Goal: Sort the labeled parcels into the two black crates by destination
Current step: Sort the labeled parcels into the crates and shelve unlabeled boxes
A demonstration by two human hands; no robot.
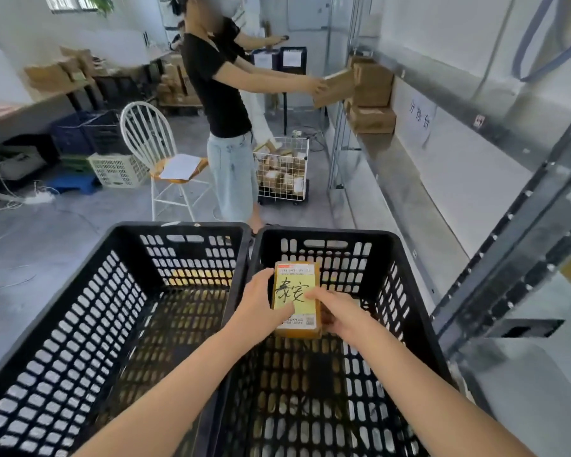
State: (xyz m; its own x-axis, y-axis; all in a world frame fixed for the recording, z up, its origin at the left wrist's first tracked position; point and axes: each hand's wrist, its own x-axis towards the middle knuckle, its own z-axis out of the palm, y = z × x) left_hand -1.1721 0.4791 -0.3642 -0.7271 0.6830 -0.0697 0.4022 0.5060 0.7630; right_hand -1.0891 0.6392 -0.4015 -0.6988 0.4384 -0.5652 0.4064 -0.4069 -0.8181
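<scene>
The left black crate (80, 308) stands rim to rim with the right black crate (409, 291). My left hand (261, 303) grips the left side of the parcel (298, 285), thumb laid over its yellow handwritten label. My right hand (342, 313) grips the parcel's right side with a fingertip on the label. The parcel is thus held label-up within the opening of the right black crate, and I cannot tell whether it touches the floor of it. Beyond, a person in a black top (218, 77) holds a cardboard box (333, 89) at a shelf (386, 153).
</scene>
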